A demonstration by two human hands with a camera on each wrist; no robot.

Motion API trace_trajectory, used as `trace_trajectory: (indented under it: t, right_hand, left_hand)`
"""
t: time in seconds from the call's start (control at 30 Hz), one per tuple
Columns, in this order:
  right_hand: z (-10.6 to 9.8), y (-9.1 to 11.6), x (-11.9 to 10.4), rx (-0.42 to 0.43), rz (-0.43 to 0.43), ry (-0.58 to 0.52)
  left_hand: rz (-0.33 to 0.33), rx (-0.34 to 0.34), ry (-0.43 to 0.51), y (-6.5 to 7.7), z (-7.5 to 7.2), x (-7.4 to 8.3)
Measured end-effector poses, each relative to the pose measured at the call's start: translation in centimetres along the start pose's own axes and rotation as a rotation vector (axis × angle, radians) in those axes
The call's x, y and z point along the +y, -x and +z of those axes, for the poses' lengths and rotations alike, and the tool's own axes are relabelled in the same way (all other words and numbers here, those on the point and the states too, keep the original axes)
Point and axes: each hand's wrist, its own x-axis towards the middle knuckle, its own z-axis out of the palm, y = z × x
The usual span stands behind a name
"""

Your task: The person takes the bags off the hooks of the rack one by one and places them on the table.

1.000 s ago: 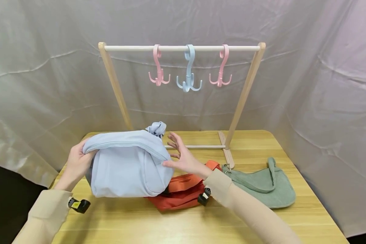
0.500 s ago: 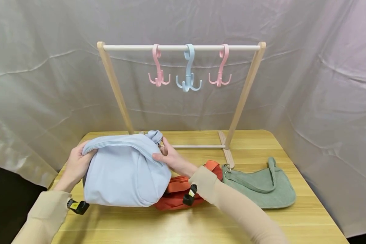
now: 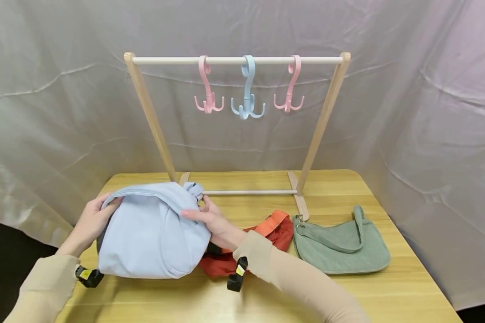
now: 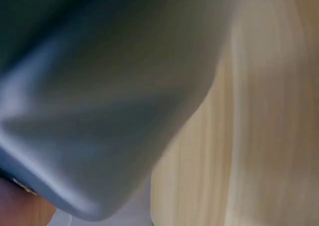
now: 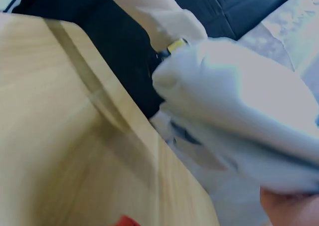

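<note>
A light blue zippered bag (image 3: 153, 242) hangs tilted above the left part of the table in the head view. Its top left corner is gripped by my left hand (image 3: 90, 224), thumb in front. At the upper right edge my right hand (image 3: 218, 224) holds the bag, the thumb over its front and the fingers mostly hidden behind, near the knotted strap (image 3: 194, 189). The bag's blurred cloth (image 4: 109, 136) fills much of the left wrist view. In the right wrist view the bag (image 5: 234, 96) is raised off the table, with part of my right hand (image 5: 291, 208) below it.
Behind stands a wooden rack (image 3: 321, 125) with a pink hook (image 3: 208, 89), a blue hook (image 3: 248, 89) and another pink hook (image 3: 292, 89) on its white bar. A red bag (image 3: 283, 233) lies partly behind my right arm, beside a green shoulder bag (image 3: 341, 258).
My right hand, fingers spread at first, has moved left and taken hold of the bag's right edge. Both hands and the bag have shifted slightly left and down.
</note>
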Motion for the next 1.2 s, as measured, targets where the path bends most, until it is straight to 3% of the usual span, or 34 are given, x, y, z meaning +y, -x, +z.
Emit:
trace_trajectory:
  t: [0.23, 0.43, 0.67, 0.87, 1.1, 1.2]
  right_hand:
    - [1.6, -0.6, 1.9, 0.231, 0.055, 0.038]
    - [2.5, -1.2, 3.5, 0.285, 0.083, 0.036]
    - [3.4, -1.4, 5.0, 0.335, 0.138, 0.131]
    - [3.2, -1.5, 6.1, 0.283, 0.196, 0.138]
    - [2.5, -1.5, 6.2, 0.123, 0.202, 0.091]
    - [2.0, -1.3, 6.1, 0.06, 0.205, 0.119]
  left_hand:
    - [-0.097, -0.171, -0.126, 0.2, -1.1, -1.3]
    - [-0.126, -0.275, -0.241, -0.2, -1.7, -2.6]
    - [-0.192, -0.432, -0.321, 0.4, -2.2, -4.0]
    - [-0.215, -0.468, -0.396, 0.3, -2.1, -4.6]
    - [-0.217, -0.475, -0.471, 0.2, -1.7, -5.3]
    - [-0.212, -0.474, -0.499, 0.2, -1.5, -5.5]
